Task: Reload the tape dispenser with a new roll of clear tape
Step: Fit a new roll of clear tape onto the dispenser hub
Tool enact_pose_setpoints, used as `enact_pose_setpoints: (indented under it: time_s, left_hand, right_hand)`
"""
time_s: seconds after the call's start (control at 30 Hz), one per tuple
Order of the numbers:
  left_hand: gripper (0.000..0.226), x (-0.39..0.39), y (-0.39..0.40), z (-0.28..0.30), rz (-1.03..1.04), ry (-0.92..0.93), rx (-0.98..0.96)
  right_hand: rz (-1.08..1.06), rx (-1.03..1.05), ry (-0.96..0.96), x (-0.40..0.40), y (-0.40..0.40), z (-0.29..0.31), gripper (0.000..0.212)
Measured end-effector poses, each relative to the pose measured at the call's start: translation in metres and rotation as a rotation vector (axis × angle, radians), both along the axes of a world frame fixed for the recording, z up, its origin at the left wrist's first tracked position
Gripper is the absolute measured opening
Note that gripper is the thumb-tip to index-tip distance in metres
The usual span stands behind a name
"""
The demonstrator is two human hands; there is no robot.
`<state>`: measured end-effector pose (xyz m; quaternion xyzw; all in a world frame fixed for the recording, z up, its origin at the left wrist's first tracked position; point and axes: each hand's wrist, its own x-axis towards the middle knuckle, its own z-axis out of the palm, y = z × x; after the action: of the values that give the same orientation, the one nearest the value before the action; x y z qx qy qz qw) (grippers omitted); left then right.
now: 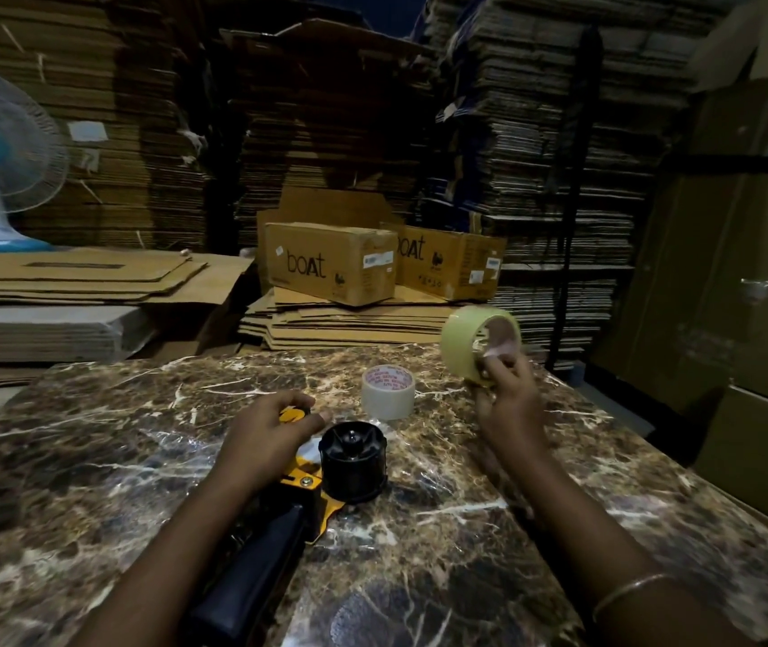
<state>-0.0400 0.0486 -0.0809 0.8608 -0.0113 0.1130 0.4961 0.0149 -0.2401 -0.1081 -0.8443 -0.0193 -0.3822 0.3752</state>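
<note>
On the counter [419, 530], the tape dispenser [326, 469] has no roll yet. Left hand [270, 427] holds it down; right hand [506, 399] fingers pinch the new tape roll [466, 338].

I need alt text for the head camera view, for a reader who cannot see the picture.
A person's right hand holds a roll of clear tape above a marble table, while the left hand rests on a yellow and black tape dispenser with an empty spool. A second roll stands on the table; stacked cardboard fills the background.
</note>
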Motion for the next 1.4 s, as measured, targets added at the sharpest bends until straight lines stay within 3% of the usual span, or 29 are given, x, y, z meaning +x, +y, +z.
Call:
enact_pose_setpoints:
  time_s: [0.13,0.3,0.47,0.67,0.77,0.9,1.0,1.07,1.17,1.3,1.4]
  left_hand:
    - [0.025,0.001,0.000,0.001,0.035,-0.025,-0.058]
    - [0.027,-0.004,-0.004,0.005,0.035,-0.147,-0.156]
    - [0.059,-0.004,0.001,0.011,-0.034,-0.182,-0.269]
    - [0.033,-0.003,0.006,0.019,-0.047,-0.158,-0.317]
    - [0.028,0.000,0.011,0.021,-0.004,-0.137,-0.310]
    - [0.027,-0.001,0.012,0.026,0.027,-0.094,-0.421]
    - [0.027,-0.006,0.008,0.030,0.013,-0.034,-0.561]
    - [0.029,-0.009,0.004,0.034,-0.008,0.004,-0.610]
    - [0.038,-0.014,-0.004,0.036,-0.075,0.069,-0.593]
    - [0.048,-0.016,-0.009,0.033,-0.169,0.137,-0.518]
    - [0.055,-0.018,-0.010,0.036,-0.182,0.112,-0.463]
  right_hand:
    - [0.271,-0.249,-0.089,0.003,0.023,0.001,0.030]
    - [0.490,-0.425,-0.180,0.007,0.038,0.004,0.024]
    - [0.631,-0.581,-0.232,0.011,0.053,0.020,0.023]
    - [0.677,-0.662,-0.330,0.004,0.071,0.025,0.014]
    - [0.643,-0.507,-0.332,0.006,0.076,0.012,0.032]
    - [0.614,-0.040,-0.310,-0.003,0.080,0.009,0.050]
    - [0.643,0.234,-0.100,-0.023,0.090,0.010,0.084]
    - [0.709,0.302,0.076,-0.032,0.100,0.008,0.099]
    - [0.680,0.233,0.133,-0.035,0.110,0.006,0.122]
    - [0.639,0.277,0.095,-0.032,0.109,0.009,0.116]
    - [0.802,0.350,0.070,-0.020,0.090,0.009,0.106]
